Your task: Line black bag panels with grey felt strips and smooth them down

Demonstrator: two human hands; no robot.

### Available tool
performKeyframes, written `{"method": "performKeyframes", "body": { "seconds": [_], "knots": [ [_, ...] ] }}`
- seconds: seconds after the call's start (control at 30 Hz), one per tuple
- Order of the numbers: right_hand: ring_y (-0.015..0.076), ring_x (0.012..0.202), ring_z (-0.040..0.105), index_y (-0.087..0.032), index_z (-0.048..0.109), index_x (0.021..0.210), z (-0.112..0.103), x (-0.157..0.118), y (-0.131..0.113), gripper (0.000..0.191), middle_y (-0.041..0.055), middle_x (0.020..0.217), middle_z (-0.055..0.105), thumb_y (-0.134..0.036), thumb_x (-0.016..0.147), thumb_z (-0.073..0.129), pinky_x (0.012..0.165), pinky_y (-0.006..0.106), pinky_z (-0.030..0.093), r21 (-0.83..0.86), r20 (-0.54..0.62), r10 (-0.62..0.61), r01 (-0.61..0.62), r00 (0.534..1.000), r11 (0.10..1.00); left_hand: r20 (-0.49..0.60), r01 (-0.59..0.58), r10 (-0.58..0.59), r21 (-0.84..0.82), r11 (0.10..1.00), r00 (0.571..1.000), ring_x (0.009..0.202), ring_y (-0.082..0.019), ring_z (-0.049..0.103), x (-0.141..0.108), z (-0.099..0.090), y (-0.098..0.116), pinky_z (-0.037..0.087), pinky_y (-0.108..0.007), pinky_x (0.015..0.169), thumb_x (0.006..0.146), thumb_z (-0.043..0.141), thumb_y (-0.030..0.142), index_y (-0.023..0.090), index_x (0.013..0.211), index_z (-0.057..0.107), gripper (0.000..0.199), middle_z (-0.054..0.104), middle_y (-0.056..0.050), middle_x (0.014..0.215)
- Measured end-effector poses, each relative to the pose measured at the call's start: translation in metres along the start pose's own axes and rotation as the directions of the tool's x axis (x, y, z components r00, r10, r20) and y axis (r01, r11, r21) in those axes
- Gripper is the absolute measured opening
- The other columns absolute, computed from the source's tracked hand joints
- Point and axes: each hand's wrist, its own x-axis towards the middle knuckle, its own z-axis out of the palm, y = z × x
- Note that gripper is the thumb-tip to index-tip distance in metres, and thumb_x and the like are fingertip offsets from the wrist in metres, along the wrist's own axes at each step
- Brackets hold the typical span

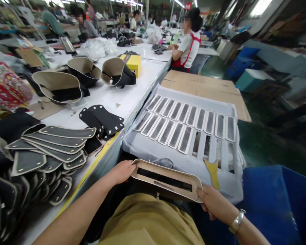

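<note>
Pinching opposite ends, the left hand [122, 170] and right hand [216, 201] hold a slotted beige panel [168, 174] before the yellow shirt [153, 219] in the head view; probably light, bendable, best gripped by solid ends.

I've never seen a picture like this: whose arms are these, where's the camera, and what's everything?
No machine here: these are a person's bare hands. The camera sits on their head, looking forward and down. The left hand and right hand grip opposite ends of a long beige, leather-looking piece with a rectangular opening. On a pale grey surface lie two rows of dark oblong pieces with pale rims and a yellow forked piece. The white table at left holds piled dark flat pieces with pale edges.
</note>
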Motion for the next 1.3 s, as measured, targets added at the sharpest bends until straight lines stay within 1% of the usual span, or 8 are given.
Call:
{"method": "performKeyframes", "body": {
  "seconds": [0.3, 0.53, 0.7, 0.8, 0.9, 1.03, 1.17, 1.3],
  "knots": [
    [0.0114, 0.031, 0.051, -0.019, 0.046, 0.074, -0.003, 0.018, 0.018, 0.032, -0.0009, 0.047, 0.055, -0.047, 0.086, 0.036, 0.03, 0.018, 0.034, -0.049, 0.02, -0.109, 0.11, 0.994, 0.993, 0.065, 0.0, 0.019, -0.268, 0.963, 0.998, 0.082, -0.022, 0.06, -0.021, -0.005, -0.004, 0.053, -0.026, 0.055, 0.071, 0.057, 0.044, 0.013, 0.1, 0.059, 0.043, 0.063, -0.008, 0.093],
    [0.0105, 0.03, 0.048, -0.019, 0.049, 0.074, -0.006, 0.014, 0.01, 0.031, -0.0021, 0.046, 0.051, -0.046, 0.084, 0.039, 0.03, 0.019, 0.033, -0.046, 0.01, -0.108, 0.109, 0.994, 0.993, -0.001, -0.031, 0.032, -0.223, 0.974, 0.999, 0.063, -0.016, 0.059, -0.023, 0.003, -0.012, 0.048, -0.024, 0.053, 0.074, 0.055, 0.048, 0.012, 0.091, 0.058, 0.04, 0.062, -0.005, 0.078],
    [0.0108, 0.032, 0.045, -0.017, 0.058, 0.082, -0.012, 0.012, 0.007, 0.026, -0.0013, 0.046, 0.051, -0.039, 0.082, 0.043, 0.034, 0.021, 0.034, -0.156, -0.019, -0.236, 0.23, 0.972, 0.96, 0.011, -0.032, 0.034, -0.166, 0.986, 0.999, 0.063, -0.016, 0.059, -0.023, -0.005, -0.007, 0.047, -0.023, 0.052, 0.073, 0.053, 0.051, 0.013, 0.086, 0.061, 0.042, 0.063, -0.003, 0.074],
    [0.0139, 0.044, 0.053, -0.017, 0.063, 0.095, -0.019, 0.017, 0.017, 0.026, 0.0056, 0.068, 0.063, -0.027, 0.071, 0.056, 0.048, 0.026, 0.043, -0.365, -0.031, -0.412, 0.374, 0.911, 0.853, 0.012, -0.03, 0.032, -0.142, 0.989, 0.999, 0.071, -0.02, 0.061, -0.02, -0.011, -0.003, 0.049, -0.025, 0.054, 0.078, 0.045, 0.054, 0.013, 0.089, 0.064, 0.046, 0.066, -0.006, 0.081],
    [0.026, 0.076, 0.062, -0.019, 0.062, 0.108, -0.025, 0.02, 0.021, 0.043, 0.0142, 0.106, 0.063, -0.02, 0.065, 0.06, 0.07, 0.036, 0.046, -0.561, -0.024, -0.535, 0.431, 0.845, 0.707, -0.131, -0.099, 0.095, -0.024, 0.995, 0.987, 0.093, -0.025, 0.061, -0.013, -0.015, 0.001, 0.05, -0.03, 0.071, 0.08, 0.045, 0.046, 0.015, 0.117, 0.058, 0.049, 0.064, -0.01, 0.109],
    [0.0301, 0.097, 0.059, -0.018, 0.052, 0.123, -0.027, 0.017, 0.006, 0.044, 0.0142, 0.113, 0.061, -0.037, 0.085, 0.042, 0.083, 0.041, 0.043, -0.466, -0.17, -0.371, 0.257, 0.913, 0.847, -0.136, -0.204, 0.226, 0.156, 0.966, 0.965, 0.119, -0.025, 0.047, 0.0, -0.016, 0.011, 0.034, -0.031, 0.099, 0.08, 0.046, 0.033, 0.019, 0.128, 0.05, 0.05, 0.051, -0.006, 0.131],
    [0.0235, 0.101, 0.058, -0.018, 0.057, 0.114, -0.028, 0.017, -0.009, 0.038, 0.0105, 0.107, 0.064, -0.033, 0.09, 0.032, 0.088, 0.033, 0.04, -0.387, -0.131, -0.419, 0.342, 0.899, 0.856, -0.001, -0.253, 0.257, 0.178, 0.951, 0.966, 0.103, -0.023, 0.057, 0.011, -0.012, 0.015, 0.04, -0.03, 0.091, 0.083, 0.037, 0.029, 0.02, 0.109, 0.063, 0.038, 0.065, -0.005, 0.111],
    [0.0213, 0.096, 0.059, -0.018, 0.063, 0.098, -0.031, 0.019, -0.009, 0.036, 0.0103, 0.101, 0.066, -0.028, 0.091, 0.03, 0.086, 0.03, 0.04, -0.357, -0.089, -0.429, 0.374, 0.899, 0.856, -0.004, -0.257, 0.261, 0.166, 0.952, 0.965, 0.098, -0.024, 0.059, 0.018, -0.007, 0.008, 0.041, -0.03, 0.088, 0.084, 0.036, 0.031, 0.02, 0.105, 0.064, 0.037, 0.066, -0.005, 0.105]
  ]
}}
